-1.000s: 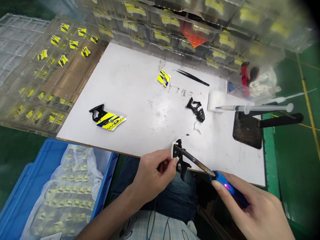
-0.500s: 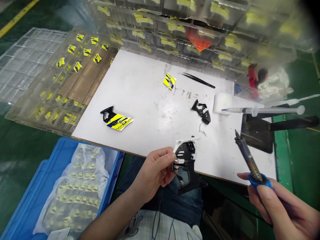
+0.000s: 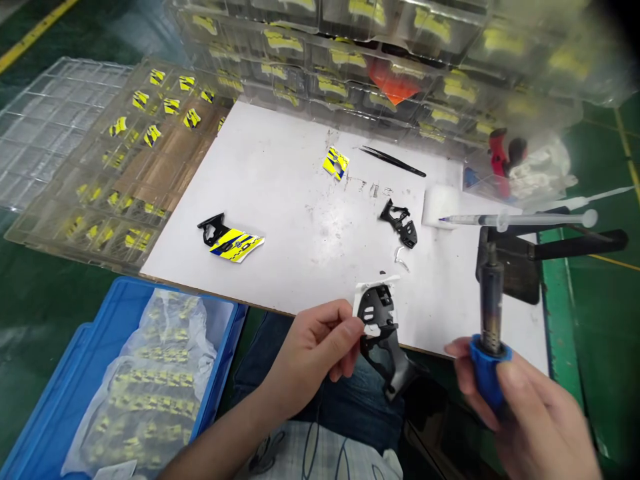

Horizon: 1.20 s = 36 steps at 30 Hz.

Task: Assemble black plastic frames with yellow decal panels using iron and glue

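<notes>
Tweezers (image 3: pixel 393 161) behind syringe (image 3: pixel 520 219)

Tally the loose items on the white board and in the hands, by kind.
Black frames alone: 2, one in the left hand at, one on the white board at
Frame with yellow panel: 1
Loose yellow panel: 1
Tweezers: 1
Syringe: 1
Soldering iron, in the right hand: 1
Total: 7

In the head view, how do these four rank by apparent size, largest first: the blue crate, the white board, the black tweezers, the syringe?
1. white board
2. blue crate, partly cut off by the picture edge, and nearer the camera, so this rank is unsure
3. syringe
4. black tweezers, thinner and shorter than the syringe
</notes>
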### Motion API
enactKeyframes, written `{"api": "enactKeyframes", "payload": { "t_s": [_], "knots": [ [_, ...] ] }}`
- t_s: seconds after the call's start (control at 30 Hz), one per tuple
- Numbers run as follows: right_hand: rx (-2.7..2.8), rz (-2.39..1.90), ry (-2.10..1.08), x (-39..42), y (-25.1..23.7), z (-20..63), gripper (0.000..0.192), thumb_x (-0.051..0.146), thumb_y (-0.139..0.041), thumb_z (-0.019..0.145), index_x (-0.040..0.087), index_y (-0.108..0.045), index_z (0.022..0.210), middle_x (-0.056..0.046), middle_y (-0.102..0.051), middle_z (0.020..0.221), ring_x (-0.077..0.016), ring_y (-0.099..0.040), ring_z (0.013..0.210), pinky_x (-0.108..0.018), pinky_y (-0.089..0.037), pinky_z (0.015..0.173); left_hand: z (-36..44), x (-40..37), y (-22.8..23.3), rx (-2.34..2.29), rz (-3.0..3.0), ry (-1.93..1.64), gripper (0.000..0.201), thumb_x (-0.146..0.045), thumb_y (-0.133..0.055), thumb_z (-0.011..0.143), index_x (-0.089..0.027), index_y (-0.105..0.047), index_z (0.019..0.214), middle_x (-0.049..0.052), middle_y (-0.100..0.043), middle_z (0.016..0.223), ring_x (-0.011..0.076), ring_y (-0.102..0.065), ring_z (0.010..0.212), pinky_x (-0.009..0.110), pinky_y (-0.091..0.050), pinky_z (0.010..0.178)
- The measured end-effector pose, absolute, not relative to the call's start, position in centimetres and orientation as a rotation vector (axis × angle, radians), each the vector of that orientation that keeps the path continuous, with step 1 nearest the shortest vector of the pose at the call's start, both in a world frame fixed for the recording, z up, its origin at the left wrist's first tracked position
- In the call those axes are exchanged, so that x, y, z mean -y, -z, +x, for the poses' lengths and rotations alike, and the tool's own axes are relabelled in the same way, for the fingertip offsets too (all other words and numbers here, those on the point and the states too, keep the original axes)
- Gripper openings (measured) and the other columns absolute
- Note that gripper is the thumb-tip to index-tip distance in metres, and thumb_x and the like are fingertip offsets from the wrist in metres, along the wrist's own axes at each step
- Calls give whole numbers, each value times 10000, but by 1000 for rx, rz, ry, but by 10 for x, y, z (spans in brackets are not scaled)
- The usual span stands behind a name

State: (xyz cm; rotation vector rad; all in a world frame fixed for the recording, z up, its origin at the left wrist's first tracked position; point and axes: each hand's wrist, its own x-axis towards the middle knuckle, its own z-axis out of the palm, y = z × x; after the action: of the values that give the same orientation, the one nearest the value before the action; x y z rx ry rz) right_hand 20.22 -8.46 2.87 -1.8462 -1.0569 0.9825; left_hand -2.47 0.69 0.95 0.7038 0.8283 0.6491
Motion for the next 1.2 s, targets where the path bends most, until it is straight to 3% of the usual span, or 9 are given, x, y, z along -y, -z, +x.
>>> {"api": "enactKeyframes", "payload": {
  "t_s": [0.17, 0.33, 0.47, 0.63, 0.83, 1.0, 1.2],
  "knots": [
    [730, -1662, -1303, 61, -21, 153, 368, 548, -748, 837, 193, -691, 919, -13, -613, 675, -59, -286, 402, -211, -281, 381, -22, -3, -22, -961, 1202, -737, 322, -293, -584, 938, -184, -505, 646, -44, -477, 548, 80, -426, 510, 205, -322, 493],
    [498, -1663, -1399, 55, -22, 132, 384, 520, -831, 771, 189, -642, 815, 84, -391, 518, -39, -187, 421, -169, -282, 391, -21, -1, -23, -904, 1342, -823, 285, -299, -693, 895, -171, -556, 682, -49, -512, 580, 68, -458, 504, 169, -369, 485],
    [444, -1655, -1419, 55, -24, 132, 404, 519, -862, 735, 188, -643, 810, 83, -398, 532, -36, -228, 428, -155, -301, 397, -22, -1, -24, -902, 1397, -863, 297, -337, -734, 884, -156, -585, 702, -44, -535, 575, 61, -469, 480, 154, -382, 468],
    [384, -1600, -1487, 51, -27, 129, 396, 506, -869, 726, 191, -647, 820, 44, -518, 578, -57, -386, 444, -150, -320, 402, -21, 0, -30, -916, 1531, -931, 338, -361, -703, 922, -148, -588, 687, -29, -566, 559, 61, -495, 481, 156, -393, 479],
    [508, -1616, -1358, 52, -20, 130, 336, 461, -846, 760, 212, -649, 870, 14, -626, 670, -124, -595, 570, -184, -489, 516, -22, 0, -28, -930, 1456, -872, 254, -287, -701, 894, -154, -597, 705, -33, -570, 579, 66, -491, 494, 156, -396, 484],
    [706, -1820, -972, 50, -20, 129, 268, 382, -821, 765, 222, -622, 848, 38, -602, 678, -101, -527, 543, -171, -442, 493, -24, -5, -21, -937, 1328, -761, 163, -219, -607, 899, -178, -587, 743, -48, -545, 626, 78, -498, 541, 168, -415, 535],
    [839, -1859, -903, 40, -24, 123, 269, 432, -760, 790, 221, -596, 807, 51, -545, 647, -112, -481, 538, -202, -419, 497, -21, -11, -22, -1041, 1200, -675, 159, -300, -617, 879, -177, -590, 783, -33, -539, 664, 105, -492, 605, 204, -403, 579]
  ]
}}
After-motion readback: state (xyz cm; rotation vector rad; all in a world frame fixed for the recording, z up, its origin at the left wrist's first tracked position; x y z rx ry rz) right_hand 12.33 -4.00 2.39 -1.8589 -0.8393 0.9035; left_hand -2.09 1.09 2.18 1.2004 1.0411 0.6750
